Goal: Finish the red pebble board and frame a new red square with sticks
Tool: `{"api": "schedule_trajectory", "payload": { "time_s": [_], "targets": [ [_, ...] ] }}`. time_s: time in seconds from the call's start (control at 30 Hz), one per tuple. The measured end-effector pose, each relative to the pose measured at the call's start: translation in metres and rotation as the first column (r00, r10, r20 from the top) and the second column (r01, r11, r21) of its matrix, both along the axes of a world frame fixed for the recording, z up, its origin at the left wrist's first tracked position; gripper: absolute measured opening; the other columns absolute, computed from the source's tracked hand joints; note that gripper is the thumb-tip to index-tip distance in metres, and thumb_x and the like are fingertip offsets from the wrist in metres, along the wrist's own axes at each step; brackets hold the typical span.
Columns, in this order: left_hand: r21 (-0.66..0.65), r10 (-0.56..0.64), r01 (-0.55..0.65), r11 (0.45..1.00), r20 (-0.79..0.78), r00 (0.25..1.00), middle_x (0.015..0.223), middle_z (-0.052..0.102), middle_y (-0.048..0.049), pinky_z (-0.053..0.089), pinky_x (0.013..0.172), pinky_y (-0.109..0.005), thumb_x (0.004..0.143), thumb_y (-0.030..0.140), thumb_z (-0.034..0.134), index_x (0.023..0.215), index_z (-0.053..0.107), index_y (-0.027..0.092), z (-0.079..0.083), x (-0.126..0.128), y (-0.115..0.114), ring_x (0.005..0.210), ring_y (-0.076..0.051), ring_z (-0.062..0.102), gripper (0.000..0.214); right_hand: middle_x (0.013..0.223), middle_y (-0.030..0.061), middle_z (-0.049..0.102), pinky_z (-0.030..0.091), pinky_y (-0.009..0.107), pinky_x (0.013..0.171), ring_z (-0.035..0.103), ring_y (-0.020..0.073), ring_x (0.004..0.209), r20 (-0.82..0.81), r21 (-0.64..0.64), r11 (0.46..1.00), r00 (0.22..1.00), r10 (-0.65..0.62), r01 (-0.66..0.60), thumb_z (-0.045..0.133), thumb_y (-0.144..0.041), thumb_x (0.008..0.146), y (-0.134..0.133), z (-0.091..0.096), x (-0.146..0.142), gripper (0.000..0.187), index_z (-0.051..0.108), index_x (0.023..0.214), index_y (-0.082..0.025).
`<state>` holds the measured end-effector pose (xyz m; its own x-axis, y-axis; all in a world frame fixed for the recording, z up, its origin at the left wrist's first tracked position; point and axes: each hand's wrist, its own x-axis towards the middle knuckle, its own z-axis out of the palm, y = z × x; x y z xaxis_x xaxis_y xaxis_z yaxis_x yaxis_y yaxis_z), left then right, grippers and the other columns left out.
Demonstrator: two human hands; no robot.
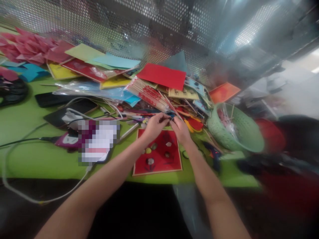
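Note:
A red square board (159, 167) with a pale wooden edge lies on the green tabletop in front of me. Small round pieces that look like pebbles, among them a yellow one (148, 150) and a white one (150, 161), sit on it beside dark painted marks. Above the board's far edge, my left hand (156, 125) is closed in a pinch. Close beside it, my right hand (181, 130) pinches too, the fingertips of both nearly meeting. Something small and dark shows between them, too blurred to name.
Behind my hands are heaped a bundle of red-tipped sticks (148, 93), a red sheet (161, 75) and other coloured papers. A green basket (249, 143) stands at the right. Left are a lit phone (99, 141), dark phones and a white cable (58, 198). Scissors-like blue handles (214, 156) lie right of the board.

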<state>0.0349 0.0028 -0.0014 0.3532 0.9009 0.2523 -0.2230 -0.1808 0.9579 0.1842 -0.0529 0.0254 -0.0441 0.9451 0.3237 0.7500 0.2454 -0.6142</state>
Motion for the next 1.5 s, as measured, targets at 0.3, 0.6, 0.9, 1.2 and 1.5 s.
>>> {"api": "schedule_trajectory", "payload": {
  "time_s": [0.3,0.6,0.9,1.2,1.5],
  "targets": [
    [0.072,0.024,-0.021,0.997,-0.041,0.999,0.08,0.071,-0.0021,0.052,0.075,-0.029,0.083,0.026,0.065,0.089,0.069,0.018,-0.0063,0.0021,-0.0014,0.075,-0.017,0.065,0.011,0.073,0.0058,0.057,0.031,0.034,0.065,0.053,0.0243,0.069,0.26,0.083,0.995,0.963,-0.072,0.052,0.031,-0.039,0.1,0.0024,-0.0045,0.0022,0.025,0.039,0.081,-0.026],
    [-0.017,-0.01,0.01,1.0,0.015,1.0,0.079,0.068,-0.0017,0.053,0.074,-0.028,0.081,0.028,0.067,0.088,0.068,0.016,-0.0034,0.0019,-0.0001,0.073,-0.015,0.063,0.014,0.069,0.001,0.052,0.035,0.031,0.064,0.05,0.0194,0.066,0.064,0.045,0.999,0.998,-0.001,-0.002,0.032,-0.04,0.103,-0.0009,0.0005,0.0003,0.031,0.04,0.077,-0.025],
    [0.06,0.003,-0.002,0.998,-0.027,1.0,0.08,0.069,-0.0025,0.053,0.075,-0.028,0.083,0.026,0.063,0.089,0.069,0.017,-0.0061,0.003,-0.0032,0.075,-0.016,0.064,0.012,0.072,0.0019,0.055,0.035,0.031,0.064,0.05,0.0197,0.068,0.064,0.054,0.998,0.997,-0.032,0.029,0.036,-0.038,0.101,0.0016,-0.0038,0.0022,0.027,0.048,0.081,-0.024],
    [-0.062,-0.03,0.033,0.998,0.064,0.998,0.077,0.069,-0.0017,0.053,0.072,-0.028,0.08,0.026,0.068,0.088,0.069,0.015,-0.002,0.0028,-0.002,0.071,-0.015,0.064,0.014,0.066,-0.0005,0.048,0.033,0.032,0.062,0.045,0.0185,0.064,-0.087,0.04,0.999,0.996,-0.008,0.011,0.037,-0.039,0.101,0.0009,-0.0064,0.0008,0.03,0.04,0.074,-0.026],
    [-0.009,0.012,-0.012,1.0,0.019,1.0,0.08,0.069,-0.0021,0.053,0.074,-0.028,0.08,0.026,0.067,0.087,0.069,0.017,-0.0072,0.0029,0.0003,0.075,-0.016,0.063,0.012,0.069,-0.0001,0.05,0.033,0.031,0.064,0.047,0.0188,0.067,0.006,-0.003,1.0,1.0,-0.024,0.024,0.039,-0.043,0.1,0.0019,-0.005,0.0013,0.03,0.04,0.076,-0.025]
  ]
}}
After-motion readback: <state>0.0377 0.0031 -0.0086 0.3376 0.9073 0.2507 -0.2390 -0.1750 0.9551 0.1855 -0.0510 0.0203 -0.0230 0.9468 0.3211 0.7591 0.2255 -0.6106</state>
